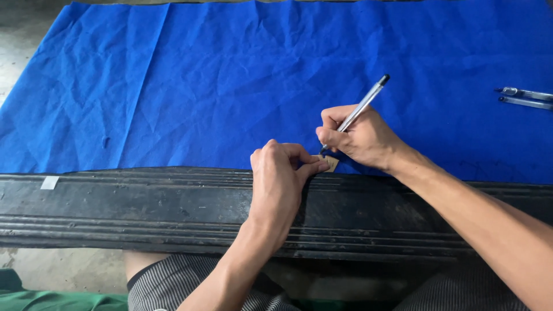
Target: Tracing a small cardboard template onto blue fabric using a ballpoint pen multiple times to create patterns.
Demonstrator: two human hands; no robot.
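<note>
Blue cloth [230, 86] fills the head view, creased, spread flat beyond your knuckles. Your left hand [279, 181] curls tight, thumb and forefinger pinching a small tan tag [332, 164] against the near hem of the cloth. Your right hand [360, 138] grips a clear pen [363, 106], fingers closed round the barrel, tip down on the tag just beside your left thumb.

Risks, as I judge them: the tag is tiny and mostly hidden under your fingers, so a loose pinch lets it skid and the line smears onto the cloth. The dark ribbed ledge [144, 207] sits right under your left wrist; the tag sits at its lip and could slip off toward your lap.

Room: lots of open cloth past your fingertips and off to the left. Metal tweezers [527, 98] lie well apart, far right of your pen hand. White tape scrap [49, 182] far left on the ledge.
</note>
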